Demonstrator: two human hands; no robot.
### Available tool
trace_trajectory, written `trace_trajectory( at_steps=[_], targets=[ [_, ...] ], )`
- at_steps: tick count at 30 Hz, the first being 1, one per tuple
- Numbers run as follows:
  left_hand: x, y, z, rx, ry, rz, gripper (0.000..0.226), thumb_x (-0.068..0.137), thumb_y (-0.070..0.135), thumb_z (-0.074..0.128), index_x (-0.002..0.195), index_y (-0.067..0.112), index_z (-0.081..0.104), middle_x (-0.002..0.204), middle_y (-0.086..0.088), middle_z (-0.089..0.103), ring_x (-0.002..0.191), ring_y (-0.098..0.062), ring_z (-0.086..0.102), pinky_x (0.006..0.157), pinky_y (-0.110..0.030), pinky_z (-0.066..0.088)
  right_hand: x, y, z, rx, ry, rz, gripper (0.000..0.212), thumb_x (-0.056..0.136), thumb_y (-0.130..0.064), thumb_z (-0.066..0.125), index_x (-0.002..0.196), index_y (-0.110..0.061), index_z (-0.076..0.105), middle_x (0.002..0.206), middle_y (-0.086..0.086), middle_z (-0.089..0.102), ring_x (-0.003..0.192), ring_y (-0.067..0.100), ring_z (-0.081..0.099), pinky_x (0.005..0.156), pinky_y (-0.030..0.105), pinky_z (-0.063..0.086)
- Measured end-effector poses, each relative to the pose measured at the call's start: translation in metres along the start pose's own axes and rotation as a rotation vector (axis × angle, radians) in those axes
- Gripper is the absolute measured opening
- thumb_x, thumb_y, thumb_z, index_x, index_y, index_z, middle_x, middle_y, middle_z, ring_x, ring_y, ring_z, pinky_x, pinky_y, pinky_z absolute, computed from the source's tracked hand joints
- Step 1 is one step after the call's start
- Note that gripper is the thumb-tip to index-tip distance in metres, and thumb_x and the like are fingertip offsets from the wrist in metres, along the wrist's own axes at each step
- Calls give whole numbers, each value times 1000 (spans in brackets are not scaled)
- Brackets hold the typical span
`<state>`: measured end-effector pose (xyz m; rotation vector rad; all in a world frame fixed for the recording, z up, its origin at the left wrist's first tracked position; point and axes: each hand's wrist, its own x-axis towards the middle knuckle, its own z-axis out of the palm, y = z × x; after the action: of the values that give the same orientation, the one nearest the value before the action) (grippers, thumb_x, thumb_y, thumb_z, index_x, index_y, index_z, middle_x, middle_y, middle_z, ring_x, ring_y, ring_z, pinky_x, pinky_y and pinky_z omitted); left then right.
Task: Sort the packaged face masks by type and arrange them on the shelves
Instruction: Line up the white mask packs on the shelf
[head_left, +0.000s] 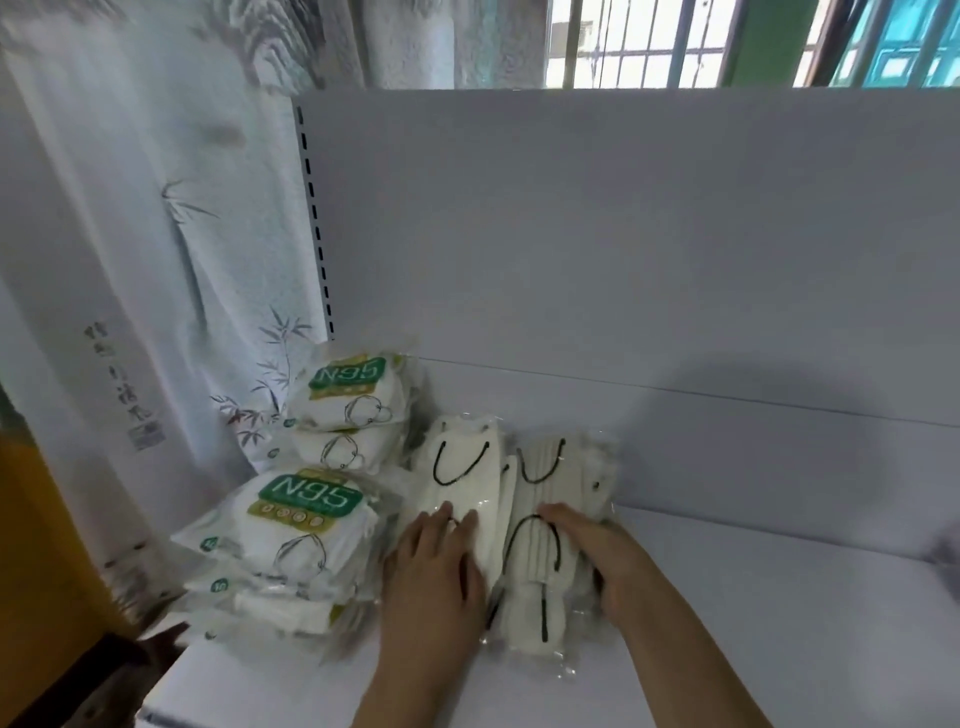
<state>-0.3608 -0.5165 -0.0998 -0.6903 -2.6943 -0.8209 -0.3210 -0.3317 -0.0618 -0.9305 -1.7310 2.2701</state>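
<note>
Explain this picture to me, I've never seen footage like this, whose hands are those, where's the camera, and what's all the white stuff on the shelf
There is no machine here. A person wears a wide-angle camera on the head, looking forward and down, so the two arms coming up from the bottom edge are that person's own.

The surface is a white shelf with a white back panel. At its left end lie piles of bagged masks with green N95 labels. Beside them lie clear bags of plain white masks with black ear loops.

The left hand rests flat, fingers straight, on the left bundle of these. The right hand lies on the right bundle, and its fingers seem to wrap the bundle's right edge. Nothing is lifted; both bundles lie on the shelf.
</note>
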Motion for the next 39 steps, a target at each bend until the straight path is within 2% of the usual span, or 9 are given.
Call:
trace_trajectory(
  at_steps=[4, 10, 15, 19, 23, 26, 30, 36, 39],
  targets=[
    [-2, -2, -1, -16, 36, 20, 54, 89, 37, 34, 136, 32, 59, 142, 1, 57, 132, -26, 51, 101, -49, 50, -1, 2, 6, -67, -2, -61, 54, 70, -29, 87, 117, -14, 65, 105, 7, 74, 95, 24, 71, 89, 43, 57],
    [6, -13, -13, -65, -15, 28, 61, 89, 48, 27, 137, 29, 60, 143, -4, 55, 131, -29, 51, 106, -41, 43, -31, -11, -47, -11, -75, 28, 29, 88, -24, 71, 104, 0, 68, 78, 12, 75, 71, 24, 70, 48, 22, 53],
    [20, 2, -35, 37, -113, 9, 52, 96, 42, 45, 145, 26, 50, 154, -4, 41, 140, -27, 39, 112, -39, 37, -59, -35, -103, 225, -69, -46, 36, 91, -31, 62, 112, -3, 68, 108, 18, 73, 99, 33, 70, 92, 45, 53],
    [15, 50, -45, -197, 95, 39, 54, 92, 28, 69, 143, 23, 53, 149, 3, 48, 138, -19, 44, 112, -35, 39, -81, -47, -125, 335, -115, -191, 38, 90, -31, 59, 117, -7, 66, 116, 16, 71, 104, 29, 69, 89, 45, 55],
    [4, 124, -58, -920, -428, -167, 70, 70, 68, 55, 134, 43, 46, 115, 34, 58, 101, 18, 57, 82, -6, 46, -87, -40, -127, 276, -168, -311, 78, 62, -44, 88, 127, -10, 62, 123, 14, 68, 112, 28, 66, 88, 40, 57],
    [1, 138, -40, -1094, -690, -161, 69, 68, 78, 66, 126, 40, 57, 113, 26, 70, 107, 8, 64, 94, -18, 51, -87, -28, -125, 145, -151, -378, 104, 45, -49, 94, 134, -12, 54, 123, 9, 68, 113, 24, 66, 89, 34, 57],
    [-2, 140, -21, -1095, -690, -200, 83, 57, 53, 93, 128, 32, 55, 112, 16, 74, 105, -3, 70, 94, -26, 55, -87, -15, -133, 144, -133, -361, 103, 43, -51, 94, 131, -16, 54, 119, 6, 71, 109, 24, 68, 81, 33, 59],
    [6, 149, -9, -981, -546, -147, 70, 68, 20, 93, 126, 29, 55, 105, 12, 76, 95, -8, 74, 83, -30, 60, -85, -15, -139, 29, -91, -398, 106, 44, -54, 93, 133, -15, 51, 121, 6, 70, 110, 25, 67, 88, 39, 57],
    [17, 154, -17, -864, -477, 25, 65, 70, 19, 91, 120, 36, 52, 98, 26, 70, 88, 1, 71, 68, -18, 57, -94, -29, -171, -66, 141, -497, 90, 63, -51, 86, 138, -19, 48, 138, 3, 58, 119, 15, 60, 101, 38, 47]
  ],
)
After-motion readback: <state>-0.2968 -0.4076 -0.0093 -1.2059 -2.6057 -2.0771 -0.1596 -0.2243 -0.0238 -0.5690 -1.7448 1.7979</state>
